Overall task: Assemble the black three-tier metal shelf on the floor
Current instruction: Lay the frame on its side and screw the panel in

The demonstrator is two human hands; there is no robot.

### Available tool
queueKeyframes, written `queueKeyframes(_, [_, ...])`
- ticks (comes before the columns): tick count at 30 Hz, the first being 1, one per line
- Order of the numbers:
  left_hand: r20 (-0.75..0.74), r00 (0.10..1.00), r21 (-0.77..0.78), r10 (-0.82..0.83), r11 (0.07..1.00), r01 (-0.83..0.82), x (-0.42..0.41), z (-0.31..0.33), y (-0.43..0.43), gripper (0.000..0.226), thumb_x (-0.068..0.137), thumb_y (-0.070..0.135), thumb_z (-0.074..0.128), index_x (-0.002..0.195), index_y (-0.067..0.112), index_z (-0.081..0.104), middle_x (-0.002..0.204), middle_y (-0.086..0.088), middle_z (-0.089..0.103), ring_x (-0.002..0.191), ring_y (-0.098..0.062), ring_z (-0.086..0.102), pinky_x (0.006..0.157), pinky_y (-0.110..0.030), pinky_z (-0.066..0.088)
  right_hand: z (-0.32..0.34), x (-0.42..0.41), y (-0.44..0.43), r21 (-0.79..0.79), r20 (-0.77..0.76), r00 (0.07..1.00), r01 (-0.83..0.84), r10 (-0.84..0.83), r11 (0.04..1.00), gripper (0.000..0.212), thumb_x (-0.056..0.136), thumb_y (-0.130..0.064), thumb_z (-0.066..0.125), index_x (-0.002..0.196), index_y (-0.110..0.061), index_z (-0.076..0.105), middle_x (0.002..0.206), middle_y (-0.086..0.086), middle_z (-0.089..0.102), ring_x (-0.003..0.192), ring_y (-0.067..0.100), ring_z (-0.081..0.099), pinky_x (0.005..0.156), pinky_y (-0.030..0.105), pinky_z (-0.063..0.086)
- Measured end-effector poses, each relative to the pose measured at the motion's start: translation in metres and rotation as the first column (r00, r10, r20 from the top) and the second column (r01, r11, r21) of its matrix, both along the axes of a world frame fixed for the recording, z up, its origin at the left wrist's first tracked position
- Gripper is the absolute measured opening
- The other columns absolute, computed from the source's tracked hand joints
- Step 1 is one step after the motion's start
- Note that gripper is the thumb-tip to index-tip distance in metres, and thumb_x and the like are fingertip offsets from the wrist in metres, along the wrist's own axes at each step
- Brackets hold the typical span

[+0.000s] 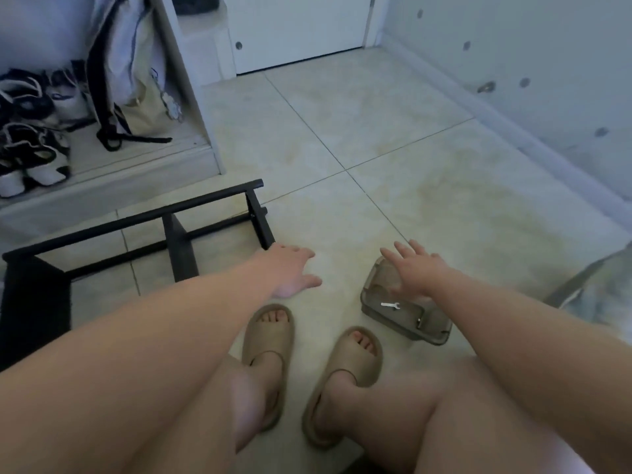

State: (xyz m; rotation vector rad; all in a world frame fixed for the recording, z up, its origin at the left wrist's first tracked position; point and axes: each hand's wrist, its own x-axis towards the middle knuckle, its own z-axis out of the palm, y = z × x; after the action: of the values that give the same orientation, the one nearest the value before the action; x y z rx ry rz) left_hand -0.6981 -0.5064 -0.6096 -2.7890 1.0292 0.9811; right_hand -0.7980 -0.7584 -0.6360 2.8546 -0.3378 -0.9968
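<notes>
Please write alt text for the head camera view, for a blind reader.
A person's open left hand reaches near a black metal shelf frame on the tiled floor; the open right hand hovers over a clear container holding a small wrench.

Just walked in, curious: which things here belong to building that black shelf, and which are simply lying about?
For the job: black shelf frame; plastic container; small wrench inside it; left hand and right hand, both holding nothing.
Lying about: shoes on the ledge; pale bag beside them; beige slides on the feet.

Head-worn view, forward and downward, close.
</notes>
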Motion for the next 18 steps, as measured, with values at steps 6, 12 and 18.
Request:
queueKeyframes(6, [-0.094, 0.989, 0.012, -0.116, 0.993, 0.118, 0.015, -0.051, -0.065, 0.071, 0.099, 0.063, 0.041, 0.158, 0.03, 0.02, 0.159, -0.003, 0.036, 0.142, -0.031, 0.038, 0.111, -0.049, 0.037, -0.057, 0.013, -0.045, -0.004, -0.164, 0.983, 0.08, -0.08, 0.997, 0.078, 0.1, -0.031, 0.056, 0.161, -0.032, 0.008, 0.163, 0.002, 0.029, 0.147, 0.032, 0.028, 0.112, 0.048, 0.038])
queueKeyframes(12, [-0.437, 0.897, -0.028, 0.072, 0.995, -0.094, 0.018, -0.125, -0.126, 0.069, 0.103, 0.049, 0.045, 0.158, 0.014, 0.02, 0.155, -0.01, 0.042, 0.141, -0.031, 0.04, 0.109, -0.036, 0.033, -0.119, 0.024, -0.078, -0.048, -0.42, 0.903, 0.085, -0.097, 0.995, 0.066, 0.09, 0.004, 0.055, 0.153, -0.011, 0.041, 0.147, 0.014, 0.053, 0.128, 0.032, 0.057, 0.095, 0.033, 0.053])
queueKeyframes(18, [-0.53, 0.824, -0.091, 0.201, 0.952, -0.291, 0.0, -0.197, -0.156, 0.055, 0.103, 0.041, 0.05, 0.148, 0.012, 0.037, 0.138, -0.013, 0.057, 0.128, -0.032, 0.052, 0.098, -0.033, 0.04, -0.181, 0.008, -0.104, -0.032, -0.442, 0.886, 0.141, -0.141, 0.989, 0.038, 0.097, -0.015, 0.053, 0.134, -0.015, 0.059, 0.135, 0.011, 0.062, 0.122, 0.031, 0.061, 0.1, 0.036, 0.05])
